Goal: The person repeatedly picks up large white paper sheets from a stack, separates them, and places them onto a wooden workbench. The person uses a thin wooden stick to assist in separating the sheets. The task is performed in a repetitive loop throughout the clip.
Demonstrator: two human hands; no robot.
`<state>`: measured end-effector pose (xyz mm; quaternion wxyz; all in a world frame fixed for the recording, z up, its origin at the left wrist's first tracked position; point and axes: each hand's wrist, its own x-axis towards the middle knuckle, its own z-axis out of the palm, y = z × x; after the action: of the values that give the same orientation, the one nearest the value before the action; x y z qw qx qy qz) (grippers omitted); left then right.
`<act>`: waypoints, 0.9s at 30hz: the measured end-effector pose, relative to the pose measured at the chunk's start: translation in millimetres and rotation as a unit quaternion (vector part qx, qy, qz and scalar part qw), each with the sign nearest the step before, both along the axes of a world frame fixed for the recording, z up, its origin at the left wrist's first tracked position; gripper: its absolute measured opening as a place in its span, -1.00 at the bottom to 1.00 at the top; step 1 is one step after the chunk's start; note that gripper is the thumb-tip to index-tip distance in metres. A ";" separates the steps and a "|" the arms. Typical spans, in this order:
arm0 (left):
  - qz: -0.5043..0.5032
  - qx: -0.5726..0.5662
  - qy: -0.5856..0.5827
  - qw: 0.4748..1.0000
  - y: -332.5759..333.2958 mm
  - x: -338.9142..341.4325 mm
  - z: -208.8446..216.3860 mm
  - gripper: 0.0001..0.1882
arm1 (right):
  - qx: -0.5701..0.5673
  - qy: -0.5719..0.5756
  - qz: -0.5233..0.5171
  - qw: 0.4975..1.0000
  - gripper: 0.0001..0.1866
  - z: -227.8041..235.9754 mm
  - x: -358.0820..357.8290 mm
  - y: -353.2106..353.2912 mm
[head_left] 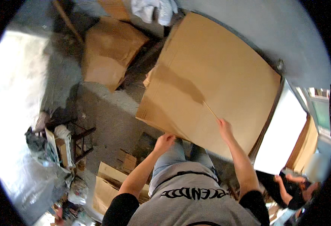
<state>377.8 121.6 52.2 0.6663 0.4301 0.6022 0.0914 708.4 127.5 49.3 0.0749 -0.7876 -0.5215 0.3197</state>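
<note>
Right hand (224,129) grips thin stick (211,110), long axis toward 11 o'clock over cardboard sheet (229,67). Left hand (164,143), fingers curled, at sheet's near edge; grasp unclear. Sheet lies toward 12–1 o'clock, right hand nearer middle. Brown cardboard piece (111,52) beyond, 10–11 o'clock.

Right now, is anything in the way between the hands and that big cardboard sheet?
Nothing visible blocks them. The left hand is right at the near edge of the cardboard sheet; whether it touches is hard to tell. The right hand holds only a thin stick, which points out over the sheet.
</note>
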 end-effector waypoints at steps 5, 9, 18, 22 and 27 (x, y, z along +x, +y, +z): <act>0.037 0.023 0.021 0.999 14.5 -65.1 -10.4 -0.83 | 0.067 0.023 0.103 0.992 -0.74 20.0 -137.6 155.7; 0.082 -0.005 -0.017 0.996 36.2 -82.5 1.5 -0.84 | 0.026 -0.059 0.145 0.987 -0.66 39.0 -194.9 214.2; 0.204 -0.100 -0.067 0.971 24.9 -146.1 -7.8 -0.83 | -0.065 0.025 -0.021 0.997 -0.73 43.1 -78.2 155.6; 0.159 -0.077 -0.057 0.983 41.4 -131.2 -10.5 -0.84 | 0.062 -0.137 0.129 0.980 -0.65 38.9 -118.0 208.8; 0.147 -0.077 -0.107 0.980 69.0 -109.1 -9.8 -0.85 | -0.052 -0.178 0.158 0.970 -0.61 61.3 -162.1 270.2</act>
<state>268.7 190.6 42.4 0.7371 0.2723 0.5896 0.1869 546.2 397.7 110.6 -0.1113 -0.7424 -0.6269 0.2087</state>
